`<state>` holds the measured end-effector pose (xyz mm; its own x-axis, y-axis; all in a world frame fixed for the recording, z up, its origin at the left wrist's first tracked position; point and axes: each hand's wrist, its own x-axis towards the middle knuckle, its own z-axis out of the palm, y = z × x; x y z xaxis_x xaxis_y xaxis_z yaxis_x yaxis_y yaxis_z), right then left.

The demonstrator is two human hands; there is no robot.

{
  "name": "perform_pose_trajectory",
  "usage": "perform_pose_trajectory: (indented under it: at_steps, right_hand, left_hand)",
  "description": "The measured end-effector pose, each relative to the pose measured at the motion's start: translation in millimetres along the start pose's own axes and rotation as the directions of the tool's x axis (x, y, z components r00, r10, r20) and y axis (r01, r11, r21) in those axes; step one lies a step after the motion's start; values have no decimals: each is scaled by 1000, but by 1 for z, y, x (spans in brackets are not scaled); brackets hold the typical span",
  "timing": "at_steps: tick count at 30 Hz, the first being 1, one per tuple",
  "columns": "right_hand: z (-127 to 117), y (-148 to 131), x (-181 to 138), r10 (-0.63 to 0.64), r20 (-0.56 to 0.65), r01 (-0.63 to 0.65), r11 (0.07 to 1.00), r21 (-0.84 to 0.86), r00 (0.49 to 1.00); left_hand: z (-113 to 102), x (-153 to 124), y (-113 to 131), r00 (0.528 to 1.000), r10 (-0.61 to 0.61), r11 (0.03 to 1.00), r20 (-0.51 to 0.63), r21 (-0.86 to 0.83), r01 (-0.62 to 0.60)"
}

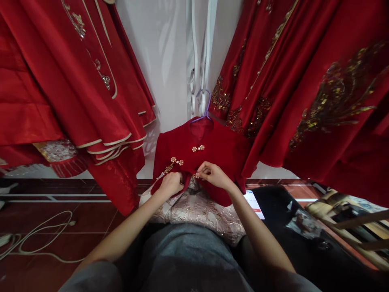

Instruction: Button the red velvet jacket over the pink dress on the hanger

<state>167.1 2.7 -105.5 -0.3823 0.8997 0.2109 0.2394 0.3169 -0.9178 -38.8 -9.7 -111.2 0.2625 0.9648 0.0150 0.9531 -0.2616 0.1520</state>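
A dark red jacket (pixel 219 144) with a stand-up collar hangs on a thin purple hanger (pixel 208 107) in front of me. Gold-and-pearl flower fasteners (pixel 198 149) sit on its chest, and more beaded trim runs at its left side. My left hand (pixel 172 183) is closed on the jacket's lower front edge. With thumb and finger, my right hand (pixel 213 175) pinches a small beaded fastener (pixel 195 176) at the front opening. Its fingers partly hide that piece. Below the hem, a shiny pale pink and gold brocade cloth (pixel 200 217) lies across my lap.
Long red garments hang on the left (pixel 75 81) and right (pixel 291 89). A lit phone (pixel 254 205) lies on a black surface (pixel 279 231), near a clear plastic bag (pixel 305 224). White cable (pixel 45 253) loops over the red tiled floor (pixel 94 213).
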Motion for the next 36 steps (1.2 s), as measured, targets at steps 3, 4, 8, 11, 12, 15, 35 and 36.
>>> perform_pose_trajectory:
  at_steps: [3,4,8,11,12,15,35,36]
  right_hand:
    - [3,-14,-3,-44,30,38,987,156,999]
    - [6,-17,-4,-63,43,54,980,194,997]
    - [27,-11,-1,-131,145,103,978,184,981]
    - [42,9,4,-97,156,91,995,46,983]
    - [47,16,6,-82,127,85,996,-22,989]
    - [55,35,10,-83,15,84,970,-227,996]
    - [52,35,9,-95,60,100,991,-89,994]
    - [53,34,9,-95,51,100,991,-91,994]
  left_hand:
    - [-9,5,-10,998,54,988,-13,-142,-56]
    - [-11,7,-14,997,70,981,-17,-180,-72]
    - [-12,16,-28,992,122,936,8,-333,-113]
    - [-7,21,-34,985,127,842,118,-538,-44]
    - [-5,22,-35,979,111,794,171,-608,16]
    - [-2,23,-36,957,46,653,288,-734,189]
    - [-9,22,-29,939,-104,471,327,-815,336]
    - [-9,22,-29,938,-105,471,330,-815,339]
